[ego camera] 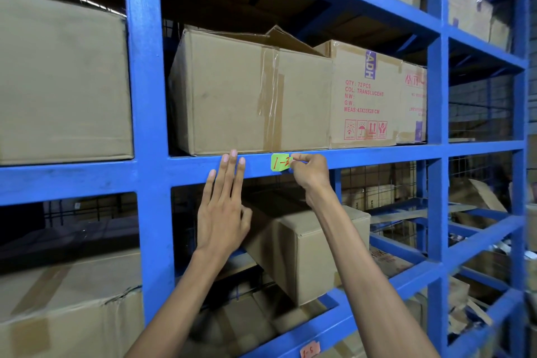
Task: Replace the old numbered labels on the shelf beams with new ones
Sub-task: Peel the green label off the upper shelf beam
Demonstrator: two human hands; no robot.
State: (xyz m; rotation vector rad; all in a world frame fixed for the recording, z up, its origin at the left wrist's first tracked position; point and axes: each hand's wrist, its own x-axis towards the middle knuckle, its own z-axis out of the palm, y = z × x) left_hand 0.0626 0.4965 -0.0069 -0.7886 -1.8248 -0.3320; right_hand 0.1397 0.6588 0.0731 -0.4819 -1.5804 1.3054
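Fingers (299,157) of the right hand (311,174) are pinched together on the right edge of the green label (279,162), which sits on the front face of the blue shelf beam (377,155). Whether this label is being peeled off or pressed on cannot be told from this view.

Largest first: the blue steel rack (148,125) is painted, square-sectioned and scuffed. Taped cardboard cartons (250,93) rest on the beam directly above, matte and slightly crushed. The left hand (223,212) lies flat with its fingers extended and nearly together, tips on the beam left of the label, holding nothing. The label is small, rectangular paper marked in red ink. A pink label (310,350) remains on a lower beam.

Judgement: the next move calls for a steady pinch and an even pull or press along the beam.
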